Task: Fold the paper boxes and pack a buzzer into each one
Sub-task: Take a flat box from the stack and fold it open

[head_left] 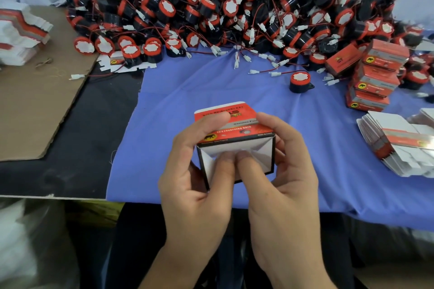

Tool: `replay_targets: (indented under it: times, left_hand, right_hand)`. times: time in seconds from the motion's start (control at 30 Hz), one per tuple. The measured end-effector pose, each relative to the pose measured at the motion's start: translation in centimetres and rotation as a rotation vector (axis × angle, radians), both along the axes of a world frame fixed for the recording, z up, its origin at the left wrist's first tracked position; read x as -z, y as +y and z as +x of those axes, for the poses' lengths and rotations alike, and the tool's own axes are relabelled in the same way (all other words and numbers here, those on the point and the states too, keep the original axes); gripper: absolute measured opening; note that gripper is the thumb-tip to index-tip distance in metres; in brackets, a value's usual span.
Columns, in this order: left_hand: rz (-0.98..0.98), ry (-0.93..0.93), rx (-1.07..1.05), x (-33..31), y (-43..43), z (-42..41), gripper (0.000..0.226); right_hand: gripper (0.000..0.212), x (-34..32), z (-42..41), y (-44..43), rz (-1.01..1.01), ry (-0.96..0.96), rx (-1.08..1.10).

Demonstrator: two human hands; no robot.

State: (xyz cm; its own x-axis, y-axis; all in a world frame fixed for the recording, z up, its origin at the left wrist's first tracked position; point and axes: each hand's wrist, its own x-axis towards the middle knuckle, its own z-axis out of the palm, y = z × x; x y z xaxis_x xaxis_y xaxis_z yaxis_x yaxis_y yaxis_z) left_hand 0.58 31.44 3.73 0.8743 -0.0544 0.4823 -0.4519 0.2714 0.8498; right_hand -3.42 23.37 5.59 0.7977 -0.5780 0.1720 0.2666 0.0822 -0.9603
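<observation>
A red and white paper box (pixel 237 134) is held above the front of the blue cloth, its open end toward me and its white inner flaps showing. My left hand (pixel 197 185) grips its left side, with the thumb pressing on a flap. My right hand (pixel 281 171) grips the right side, its thumb pressing beside the left thumb. A single black buzzer (pixel 300 82) with a red rim lies on the cloth beyond the box. A huge heap of buzzers (pixel 234 7) with red wires fills the back.
Finished red boxes (pixel 373 77) are stacked at the right. Flat unfolded boxes lie at the right edge (pixel 399 148) and far left (pixel 21 30). A brown cardboard sheet (pixel 35 105) covers the left. The blue cloth (pixel 187 91) spans the middle.
</observation>
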Motion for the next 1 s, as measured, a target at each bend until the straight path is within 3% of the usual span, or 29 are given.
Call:
replay_targets:
  times: [0.1,0.2,0.3,0.37,0.47,0.57,0.7,0.77,0.83,0.97,1.0]
  left_hand:
    - [-0.001,-0.014,0.074,0.1,0.3,0.2,0.043]
    - [0.013,-0.011,0.060,0.1,0.5,0.4,0.039]
    - [-0.017,0.059,0.070,-0.2,0.6,0.5,0.033]
    - [-0.010,0.118,0.093,-0.1,0.6,0.4,0.030]
    - [0.141,0.171,0.209,-0.1,0.8,0.5,0.027]
    - [0.244,0.230,0.345,0.1,1.6,0.6,0.040]
    - [0.223,0.447,0.588,-0.1,2.5,1.9,0.063]
    - [0.421,0.315,0.535,-0.2,2.9,2.7,0.064]
    - [0.621,0.163,0.409,-0.1,2.9,3.1,0.064]
    - [0.394,0.318,0.368,0.8,3.0,4.0,0.055]
    - [0.321,0.349,0.394,1.1,3.0,4.2,0.054]
  right_hand:
    - [0.059,-0.2,0.1,0.0,0.058,0.000,-0.015]
    - [0.071,-0.2,0.0,-0.5,0.244,0.052,-0.042]
    - [0.089,-0.1,-0.2,-1.5,0.447,0.052,-0.228]
    - [0.092,0.0,-0.2,-1.7,0.435,0.021,-0.332]
    - [0.094,0.3,-0.2,-1.8,0.306,-0.026,-0.254]
    - [0.113,0.4,-0.4,-2.2,0.148,-0.089,-0.282]
    - [0.132,1.3,-0.6,-3.3,-0.281,-0.030,-0.341]
    - [0.126,1.9,-0.8,-4.0,-0.651,0.108,-0.277]
    - [0.121,2.2,-0.6,-4.3,-0.874,0.162,-0.251]
    - [0.125,1.9,-0.1,-5.5,-0.983,0.106,0.006]
    - [0.126,2.2,0.0,-6.0,-0.904,0.116,0.061]
